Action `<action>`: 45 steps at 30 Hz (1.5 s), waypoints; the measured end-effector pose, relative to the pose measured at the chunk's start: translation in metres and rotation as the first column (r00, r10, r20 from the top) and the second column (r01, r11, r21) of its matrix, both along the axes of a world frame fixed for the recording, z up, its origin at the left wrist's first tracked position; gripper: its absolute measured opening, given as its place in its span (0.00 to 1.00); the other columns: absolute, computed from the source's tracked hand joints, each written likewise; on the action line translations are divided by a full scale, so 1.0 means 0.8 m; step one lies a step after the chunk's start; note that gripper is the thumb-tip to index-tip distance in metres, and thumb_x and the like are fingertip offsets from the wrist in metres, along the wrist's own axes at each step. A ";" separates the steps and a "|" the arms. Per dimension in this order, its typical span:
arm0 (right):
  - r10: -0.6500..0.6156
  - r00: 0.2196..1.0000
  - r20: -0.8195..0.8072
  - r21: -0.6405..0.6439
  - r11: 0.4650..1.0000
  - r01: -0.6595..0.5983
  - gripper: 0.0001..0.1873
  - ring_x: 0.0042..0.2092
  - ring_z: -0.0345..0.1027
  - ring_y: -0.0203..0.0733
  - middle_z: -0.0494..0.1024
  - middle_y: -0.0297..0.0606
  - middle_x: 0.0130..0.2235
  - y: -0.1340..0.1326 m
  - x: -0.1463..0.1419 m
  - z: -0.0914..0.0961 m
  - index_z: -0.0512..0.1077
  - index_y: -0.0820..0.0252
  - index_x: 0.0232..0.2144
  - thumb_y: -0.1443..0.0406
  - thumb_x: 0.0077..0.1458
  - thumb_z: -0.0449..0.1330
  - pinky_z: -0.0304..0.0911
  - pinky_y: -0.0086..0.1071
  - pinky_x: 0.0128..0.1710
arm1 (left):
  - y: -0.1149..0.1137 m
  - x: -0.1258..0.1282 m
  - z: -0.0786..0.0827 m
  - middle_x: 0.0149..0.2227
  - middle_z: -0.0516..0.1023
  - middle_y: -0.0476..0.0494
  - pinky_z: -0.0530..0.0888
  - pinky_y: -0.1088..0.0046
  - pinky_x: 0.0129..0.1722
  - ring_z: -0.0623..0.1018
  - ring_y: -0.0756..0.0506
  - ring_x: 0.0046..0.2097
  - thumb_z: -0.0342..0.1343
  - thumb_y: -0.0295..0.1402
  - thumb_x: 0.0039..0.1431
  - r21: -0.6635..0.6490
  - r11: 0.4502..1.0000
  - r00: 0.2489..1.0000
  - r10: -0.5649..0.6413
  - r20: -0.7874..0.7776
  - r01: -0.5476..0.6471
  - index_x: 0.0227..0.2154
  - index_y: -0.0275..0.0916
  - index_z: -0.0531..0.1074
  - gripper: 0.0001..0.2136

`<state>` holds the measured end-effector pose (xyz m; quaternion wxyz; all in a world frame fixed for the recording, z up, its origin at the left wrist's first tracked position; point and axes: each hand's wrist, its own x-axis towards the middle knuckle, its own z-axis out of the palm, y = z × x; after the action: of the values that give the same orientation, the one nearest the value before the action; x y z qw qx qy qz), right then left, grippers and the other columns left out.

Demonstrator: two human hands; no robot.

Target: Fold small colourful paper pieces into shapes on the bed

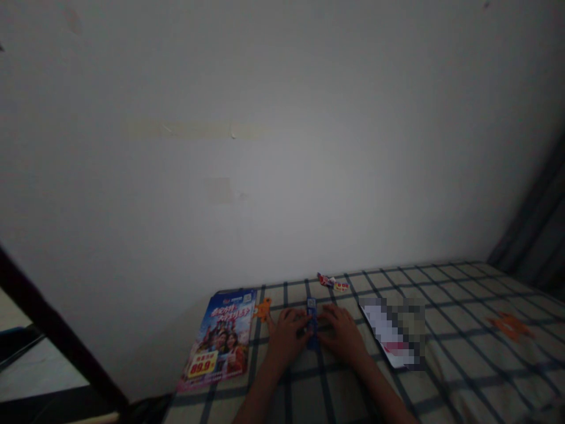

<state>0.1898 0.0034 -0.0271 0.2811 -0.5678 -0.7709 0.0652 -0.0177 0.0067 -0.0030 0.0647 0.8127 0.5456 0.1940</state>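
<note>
My left hand [286, 334] and my right hand [341, 331] rest side by side on a checked bed sheet [445, 353]. Between them lies a narrow blue strip of folded paper [312, 324]. The fingers of both hands are curled and press on the strip from either side. The light is dim, so the exact grip is hard to make out.
A colourful flyer [220, 340] lies to the left of my hands. A small crumpled red and white scrap [332, 283] sits near the wall. A white sheet [391, 334] lies to the right. A plain wall [265, 147] rises behind. A dark bed-frame bar [53, 335] stands at the left.
</note>
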 end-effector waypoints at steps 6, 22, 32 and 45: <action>0.038 0.999 0.016 -0.015 0.999 -0.038 0.31 0.65 0.56 0.55 0.66 0.40 0.63 -0.005 0.005 0.000 0.71 0.46 0.54 0.55 0.45 0.68 0.47 0.54 0.66 | 0.001 0.000 -0.001 0.59 0.73 0.51 0.40 0.31 0.63 0.65 0.35 0.61 0.55 0.48 0.63 -0.019 1.000 1.000 -0.004 0.013 0.004 0.55 0.64 0.70 0.18; 0.061 0.961 -0.268 0.037 0.998 -0.053 0.12 0.61 0.61 0.51 0.71 0.43 0.57 0.002 0.025 -0.022 0.80 0.49 0.41 0.60 0.59 0.57 0.58 0.49 0.62 | 0.001 -0.008 -0.002 0.60 0.73 0.55 0.37 0.30 0.63 0.62 0.34 0.64 0.51 0.52 0.64 -0.041 0.993 0.993 -0.112 0.043 0.114 0.54 0.68 0.70 0.16; 0.055 0.991 -0.119 0.031 0.998 -0.051 0.13 0.60 0.60 0.52 0.71 0.41 0.55 0.003 0.019 -0.018 0.81 0.45 0.41 0.65 0.55 0.61 0.59 0.49 0.61 | 0.000 -0.007 0.000 0.60 0.72 0.58 0.37 0.29 0.63 0.60 0.33 0.66 0.50 0.52 0.65 -0.070 0.991 0.992 -0.115 0.043 0.118 0.54 0.70 0.69 0.16; -0.133 0.991 -0.029 0.067 0.989 0.135 0.15 0.60 0.60 0.57 0.71 0.42 0.54 0.014 0.012 -0.010 0.80 0.40 0.42 0.65 0.56 0.61 0.60 0.50 0.60 | 0.004 -0.008 -0.003 0.61 0.72 0.56 0.34 0.27 0.61 0.59 0.32 0.66 0.49 0.54 0.64 -0.093 0.988 0.992 -0.123 0.022 0.124 0.55 0.69 0.69 0.17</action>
<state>0.1992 0.0147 -0.0349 0.3137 -0.6074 -0.7294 0.0266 -0.0239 0.0097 -0.0054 0.1191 0.8394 0.5022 0.1704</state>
